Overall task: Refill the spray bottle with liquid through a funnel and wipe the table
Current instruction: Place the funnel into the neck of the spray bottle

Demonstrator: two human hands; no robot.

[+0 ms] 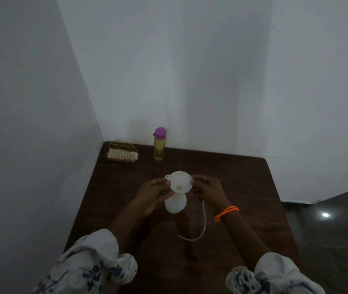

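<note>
Near the middle of the dark table, a white funnel sits between both hands, its wide mouth tipped toward the camera and its spout down in the neck of the white spray bottle below. Left hand pinches the funnel's left rim with curled fingers; right hand pinches the right rim and also seems to hold a thin tube that hangs curving nearward. Bottle and funnel share one roughly upright axis. At the far edge stands a yellow bottle.
</note>
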